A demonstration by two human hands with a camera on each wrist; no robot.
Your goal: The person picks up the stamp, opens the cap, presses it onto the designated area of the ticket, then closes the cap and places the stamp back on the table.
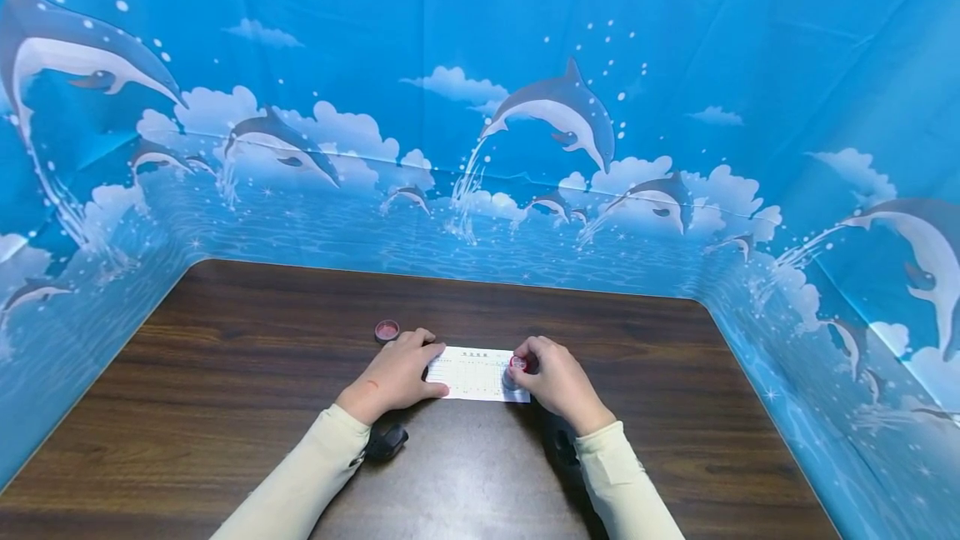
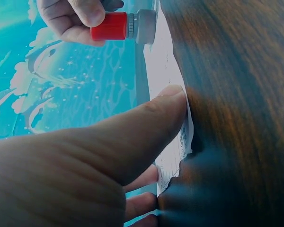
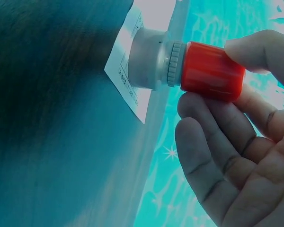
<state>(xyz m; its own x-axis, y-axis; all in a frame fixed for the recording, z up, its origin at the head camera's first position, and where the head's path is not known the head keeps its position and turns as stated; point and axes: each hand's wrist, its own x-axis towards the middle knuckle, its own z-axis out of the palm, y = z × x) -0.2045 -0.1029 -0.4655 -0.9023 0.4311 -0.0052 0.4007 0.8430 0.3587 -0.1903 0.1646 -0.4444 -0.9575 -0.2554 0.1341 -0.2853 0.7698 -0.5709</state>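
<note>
- One stamp (image 3: 190, 66) sits in the grip: I see the right hand (image 1: 561, 382) pinching its red handle between thumb and fingertips.
- Below the handle, I make out a ridged collar and a wider greyish base, set over the right part of a printed paper slip (image 1: 471, 375) and, as far as I can see, touching it.
- On the slip's left end I have the left hand (image 1: 400, 373), thumb laid on the paper by its near edge, fingers extended and spread toward the far side; it grasps nothing.
- The left wrist view gives me a ragged edge at that end of the slip.
- Just beyond the left fingers I find a round red pad (image 1: 387, 330) with a dark rim.
- Pale sleeves (image 1: 315, 473) cover both forearms.
- Under everything lies a dark wood-grain table (image 1: 285, 315), with a blue dolphin-print backdrop (image 1: 420, 15) around it.
</note>
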